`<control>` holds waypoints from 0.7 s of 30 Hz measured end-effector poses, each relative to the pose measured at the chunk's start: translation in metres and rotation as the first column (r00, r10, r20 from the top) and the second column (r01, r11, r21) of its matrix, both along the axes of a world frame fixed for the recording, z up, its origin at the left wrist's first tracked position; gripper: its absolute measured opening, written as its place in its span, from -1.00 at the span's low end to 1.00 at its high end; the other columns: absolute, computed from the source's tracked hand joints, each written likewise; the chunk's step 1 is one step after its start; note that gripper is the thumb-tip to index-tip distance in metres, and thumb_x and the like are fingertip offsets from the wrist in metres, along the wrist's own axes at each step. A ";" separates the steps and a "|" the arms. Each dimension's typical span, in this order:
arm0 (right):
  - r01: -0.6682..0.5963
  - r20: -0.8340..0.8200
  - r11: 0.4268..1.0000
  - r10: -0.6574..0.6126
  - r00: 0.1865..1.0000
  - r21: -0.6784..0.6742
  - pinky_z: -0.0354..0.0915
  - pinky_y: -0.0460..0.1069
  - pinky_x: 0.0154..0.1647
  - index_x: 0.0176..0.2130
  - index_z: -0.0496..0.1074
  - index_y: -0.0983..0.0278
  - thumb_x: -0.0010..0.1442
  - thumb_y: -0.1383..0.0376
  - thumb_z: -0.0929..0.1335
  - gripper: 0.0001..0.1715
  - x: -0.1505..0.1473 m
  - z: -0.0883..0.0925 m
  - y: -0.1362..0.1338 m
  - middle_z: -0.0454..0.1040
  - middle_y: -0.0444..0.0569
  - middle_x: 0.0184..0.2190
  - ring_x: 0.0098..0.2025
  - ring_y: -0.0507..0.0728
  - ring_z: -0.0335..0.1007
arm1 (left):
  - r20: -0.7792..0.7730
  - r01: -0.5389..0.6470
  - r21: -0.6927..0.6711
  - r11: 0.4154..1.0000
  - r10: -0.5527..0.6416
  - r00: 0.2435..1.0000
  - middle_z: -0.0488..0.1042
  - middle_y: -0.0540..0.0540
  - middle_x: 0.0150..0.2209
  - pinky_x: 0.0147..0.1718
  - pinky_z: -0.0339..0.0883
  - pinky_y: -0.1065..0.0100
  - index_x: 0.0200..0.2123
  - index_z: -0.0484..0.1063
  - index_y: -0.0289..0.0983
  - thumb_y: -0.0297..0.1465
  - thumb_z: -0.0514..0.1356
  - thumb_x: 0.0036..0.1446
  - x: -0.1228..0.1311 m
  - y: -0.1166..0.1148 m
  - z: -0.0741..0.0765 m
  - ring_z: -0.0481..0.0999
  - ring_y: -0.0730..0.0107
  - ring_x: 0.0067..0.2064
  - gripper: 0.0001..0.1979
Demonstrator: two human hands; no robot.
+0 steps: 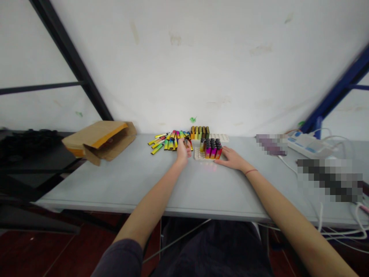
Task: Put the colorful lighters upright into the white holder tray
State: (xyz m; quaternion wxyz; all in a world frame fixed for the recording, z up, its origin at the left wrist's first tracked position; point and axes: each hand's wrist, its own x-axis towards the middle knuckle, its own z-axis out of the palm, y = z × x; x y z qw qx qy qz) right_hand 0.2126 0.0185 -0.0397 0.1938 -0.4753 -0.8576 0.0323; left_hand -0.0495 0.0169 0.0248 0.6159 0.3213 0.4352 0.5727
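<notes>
My left hand [182,152] is at the near edge of a loose heap of slim gradient-coloured sticks [170,144], possibly disposable vapes. Its fingers pinch one dark-topped stick [186,143]. My right hand [232,159] lies flat on the table with its fingertips at a white moulded tray [198,155]. A block of dark-topped sticks [211,149] stands upright in that tray. Behind them, a row of upright yellow and green sticks [199,132] stands next to a second white tray [219,137].
An open cardboard box [99,140] sits at the table's left end. To the right are a white electrical device with cables [308,145] and two pixelated objects [271,144] [330,180]. The grey table [144,200] stands against a white wall.
</notes>
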 end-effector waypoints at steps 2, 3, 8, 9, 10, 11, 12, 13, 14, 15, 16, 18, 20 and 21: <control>0.006 0.004 1.000 -0.006 1.000 0.001 0.17 0.36 0.34 0.28 0.32 0.24 0.24 -0.29 0.25 -0.10 0.000 -0.001 0.000 0.35 0.19 0.29 0.32 0.44 0.24 | -0.001 -0.011 0.002 1.000 0.011 1.000 -0.14 0.17 -0.77 -0.74 -0.30 0.49 -0.58 0.06 -0.18 0.05 -0.09 0.29 0.000 0.000 0.002 -0.19 0.60 -0.76 -0.47; 0.007 0.005 1.000 -0.007 1.000 0.001 0.17 0.37 0.34 0.27 0.32 0.24 0.24 -0.29 0.25 -0.10 0.000 -0.001 0.000 0.35 0.19 0.29 0.32 0.44 0.24 | -0.002 -0.022 0.007 1.000 0.022 1.000 -0.13 0.17 -0.77 -0.74 -0.29 0.49 -0.58 0.05 -0.18 0.05 -0.10 0.29 0.000 0.000 0.002 -0.19 0.60 -0.75 -0.47; -0.002 0.000 1.000 0.002 1.000 0.001 0.17 0.38 0.33 0.29 0.31 0.22 0.23 -0.28 0.27 -0.10 0.000 0.000 0.001 0.37 0.18 0.28 0.30 0.45 0.27 | -0.016 -0.098 0.026 0.995 0.098 0.995 -0.08 0.17 -0.74 -0.73 -0.22 0.50 -0.54 0.10 -0.19 -0.03 -0.15 0.34 -0.001 0.002 -0.002 -0.14 0.59 -0.74 -0.51; -0.004 -0.001 1.000 0.004 1.000 0.001 0.18 0.38 0.32 0.30 0.30 0.22 0.23 -0.28 0.27 -0.10 0.000 0.000 0.001 0.37 0.18 0.28 0.30 0.45 0.28 | -0.028 -0.102 0.033 0.994 0.103 0.994 -0.06 0.17 -0.73 -0.72 -0.20 0.50 -0.53 0.12 -0.19 -0.02 -0.14 0.34 -0.001 0.003 -0.004 -0.12 0.58 -0.73 -0.51; -0.004 -0.001 1.000 0.004 1.000 0.001 0.19 0.37 0.32 0.30 0.30 0.21 0.23 -0.28 0.27 -0.10 0.000 0.001 0.001 0.37 0.17 0.28 0.30 0.45 0.28 | -0.048 -0.103 0.052 0.993 0.106 0.993 -0.03 0.17 -0.72 -0.71 -0.19 0.49 -0.51 0.14 -0.19 0.00 -0.12 0.34 0.000 0.004 -0.007 -0.09 0.58 -0.72 -0.51; -0.005 -0.001 1.000 0.005 1.000 0.003 0.20 0.37 0.32 0.30 0.30 0.20 0.22 -0.28 0.27 -0.10 0.000 0.002 0.000 0.37 0.16 0.28 0.29 0.45 0.28 | -0.076 -0.101 0.085 0.991 0.107 0.991 0.01 0.16 -0.70 -0.70 -0.16 0.49 -0.48 0.17 -0.20 0.02 -0.08 0.33 0.001 0.005 -0.010 -0.06 0.58 -0.71 -0.52; -0.005 0.000 1.000 0.005 1.000 0.005 0.20 0.36 0.32 0.30 0.30 0.20 0.22 -0.28 0.27 -0.10 0.000 0.002 0.000 0.37 0.15 0.28 0.30 0.44 0.28 | -0.117 -0.094 0.132 0.987 0.109 0.987 0.06 0.16 -0.68 -0.68 -0.12 0.49 -0.45 0.19 -0.20 0.02 -0.04 0.32 0.002 0.006 -0.012 -0.01 0.57 -0.69 -0.55; -0.004 0.001 1.000 0.004 1.000 0.005 0.20 0.35 0.32 0.29 0.30 0.20 0.23 -0.28 0.27 -0.11 0.000 0.002 0.000 0.37 0.15 0.28 0.30 0.44 0.28 | -0.169 -0.082 0.188 0.979 0.115 0.979 0.11 0.15 -0.65 -0.65 -0.05 0.49 -0.40 0.22 -0.20 0.00 0.01 0.31 0.003 0.007 -0.015 0.05 0.56 -0.67 -0.59; -0.003 0.003 1.000 0.003 1.000 0.004 0.20 0.35 0.32 0.29 0.31 0.21 0.23 -0.29 0.26 -0.11 0.000 0.003 0.000 0.37 0.15 0.28 0.30 0.43 0.28 | -0.229 -0.070 0.253 0.965 0.131 0.965 0.18 0.13 -0.61 -0.60 0.05 0.49 -0.36 0.24 -0.20 -0.05 0.06 0.31 0.003 0.007 -0.017 0.14 0.54 -0.63 -0.65; -0.003 0.006 1.000 0.003 1.000 0.001 0.20 0.35 0.32 0.28 0.32 0.22 0.23 -0.29 0.25 -0.11 0.000 0.003 -0.001 0.36 0.16 0.28 0.31 0.43 0.27 | -0.294 -0.059 0.321 0.945 0.159 0.942 0.25 0.10 -0.56 -0.52 0.17 0.47 -0.32 0.26 -0.19 -0.10 0.10 0.31 0.004 0.007 -0.019 0.26 0.51 -0.56 -0.71; -0.002 0.010 1.000 0.002 1.000 -0.004 0.20 0.35 0.32 0.27 0.32 0.24 0.24 -0.29 0.24 -0.10 0.000 0.003 -0.001 0.36 0.18 0.28 0.31 0.43 0.26 | -0.359 -0.048 0.388 0.920 0.199 0.912 0.33 0.05 -0.48 -0.39 0.28 0.44 -0.29 0.29 -0.19 -0.16 0.12 0.31 0.004 0.007 -0.020 0.37 0.46 -0.45 -0.77; -0.004 0.016 1.000 0.004 1.000 -0.014 0.20 0.35 0.32 0.26 0.33 0.25 0.25 -0.29 0.23 -0.11 -0.001 0.004 -0.001 0.36 0.18 0.28 0.31 0.43 0.26 | -0.468 -0.017 0.505 0.863 0.291 0.835 0.45 -0.07 -0.30 -0.10 0.34 0.35 -0.26 0.37 -0.21 -0.26 0.16 0.30 0.003 0.008 -0.021 0.48 0.34 -0.16 -0.85; -0.012 0.013 1.000 0.012 1.000 -0.016 0.20 0.36 0.31 0.25 0.34 0.23 0.25 -0.28 0.23 -0.13 -0.001 0.004 -0.001 0.38 0.17 0.26 0.30 0.43 0.27 | -0.534 0.039 0.575 0.817 0.338 0.775 0.48 -0.16 -0.14 0.06 0.29 0.29 -0.24 0.44 -0.22 -0.31 0.19 0.27 0.001 0.010 -0.021 0.44 0.23 0.04 -0.89; -0.015 0.009 1.000 0.015 1.000 -0.015 0.21 0.36 0.31 0.25 0.34 0.22 0.26 -0.27 0.23 -0.15 -0.001 0.005 -0.002 0.38 0.17 0.26 0.29 0.43 0.28 | -0.558 0.079 0.585 0.807 0.330 0.762 0.48 -0.18 -0.10 0.07 0.29 0.28 -0.22 0.47 -0.23 -0.32 0.20 0.26 0.000 0.011 -0.021 0.43 0.21 0.06 -0.88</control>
